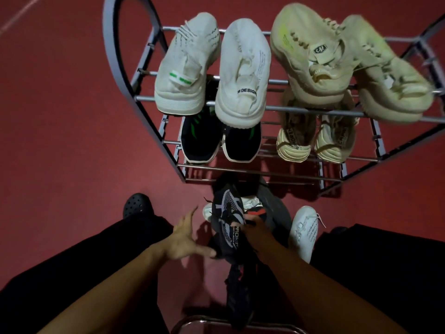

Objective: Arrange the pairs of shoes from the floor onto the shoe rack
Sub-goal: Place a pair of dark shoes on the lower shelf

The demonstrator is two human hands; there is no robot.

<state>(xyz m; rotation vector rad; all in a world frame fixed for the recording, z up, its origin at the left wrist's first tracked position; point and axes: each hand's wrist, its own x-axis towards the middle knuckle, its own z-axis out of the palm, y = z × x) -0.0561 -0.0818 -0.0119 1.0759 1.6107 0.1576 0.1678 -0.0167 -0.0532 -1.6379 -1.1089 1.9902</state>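
Observation:
A grey metal shoe rack [240,169] stands ahead on the red floor. Its top shelf holds a white pair [240,68] and a cream pair [313,59]. The shelf below holds a black pair with green marks [202,141] and a cream pair [293,138]. My right hand [255,231] grips a dark navy sneaker [228,213] lifted off the floor in front of the rack. My left hand [185,239] is spread open, its thumb touching the sneaker's heel. A second dark sneaker [238,292] lies below my arms. A white sneaker [304,230] lies on the floor at the right.
My legs in black trousers frame both sides, with a black clog [137,203] on my left foot. A dark grey shoe [274,201] and a white shoe with a red patch [252,203] lie behind the held sneaker. A curved metal bar [199,320] shows at the bottom edge.

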